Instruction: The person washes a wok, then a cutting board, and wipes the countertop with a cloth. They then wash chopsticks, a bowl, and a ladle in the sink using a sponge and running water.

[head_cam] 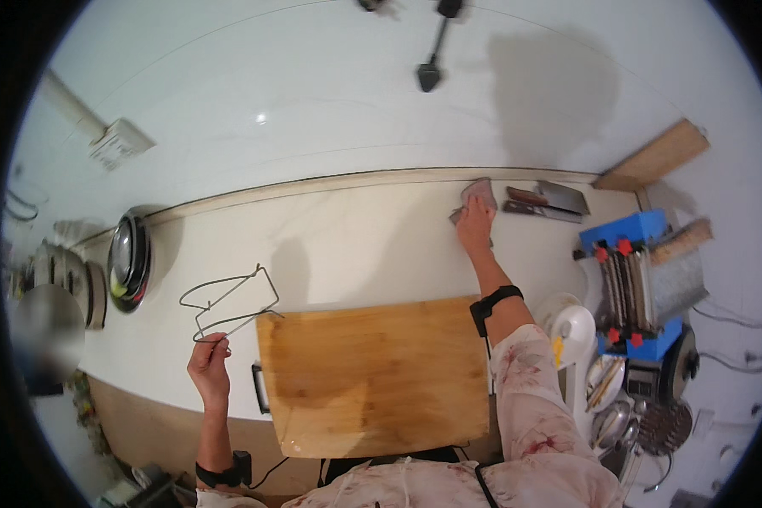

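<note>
My left hand (210, 371) pinches the lower end of a dark wire rack (269, 282), lifted over the left part of the white counter (330, 254). At the back of that counter, my right hand (476, 222) presses a pinkish-grey cloth (480, 189) flat under its fingers. Just right of the cloth lie a cleaver (564, 197) with a wooden handle and a second knife (546, 213) with a dark handle. Between my arms, nearest my body, is a large wooden cutting board (374, 374).
Stacked pans or lids (126, 260) stand at the left. On the right are a blue-ended rack (632, 286) with red knobs, white bowls (571, 330), a plate with chopsticks (605, 381) and metal utensils (613, 422). A wooden board (657, 155) leans in the back right corner.
</note>
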A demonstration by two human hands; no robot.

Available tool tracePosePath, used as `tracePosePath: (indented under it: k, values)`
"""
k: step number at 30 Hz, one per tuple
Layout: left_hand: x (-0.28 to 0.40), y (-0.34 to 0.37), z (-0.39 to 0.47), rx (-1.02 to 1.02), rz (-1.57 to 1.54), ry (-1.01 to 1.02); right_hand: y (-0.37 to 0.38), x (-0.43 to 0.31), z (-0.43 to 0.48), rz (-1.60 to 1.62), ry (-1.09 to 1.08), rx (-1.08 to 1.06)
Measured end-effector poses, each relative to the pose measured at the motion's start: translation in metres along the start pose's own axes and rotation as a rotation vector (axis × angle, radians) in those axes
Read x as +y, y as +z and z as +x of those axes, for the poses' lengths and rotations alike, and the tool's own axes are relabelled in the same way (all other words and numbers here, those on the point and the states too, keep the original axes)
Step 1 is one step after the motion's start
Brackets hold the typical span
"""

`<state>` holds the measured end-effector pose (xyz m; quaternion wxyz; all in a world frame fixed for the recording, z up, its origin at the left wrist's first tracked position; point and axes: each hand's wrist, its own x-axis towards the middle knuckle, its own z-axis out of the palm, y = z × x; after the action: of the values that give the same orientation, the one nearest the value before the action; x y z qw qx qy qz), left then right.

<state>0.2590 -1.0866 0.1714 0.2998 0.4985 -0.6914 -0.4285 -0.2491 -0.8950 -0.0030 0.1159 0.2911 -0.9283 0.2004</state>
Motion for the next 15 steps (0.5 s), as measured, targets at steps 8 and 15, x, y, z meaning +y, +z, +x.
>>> tracePosePath:
  k: [8,15]
  values:
    - [-0.029,-0.056,-0.056,0.144,0.092,-0.065,0.043,-0.146,-0.024,0.18,-0.356,0.022]
    - [-0.045,-0.078,-0.084,0.217,-0.002,-0.165,0.041,-0.226,-0.093,0.504,-0.482,-0.282]
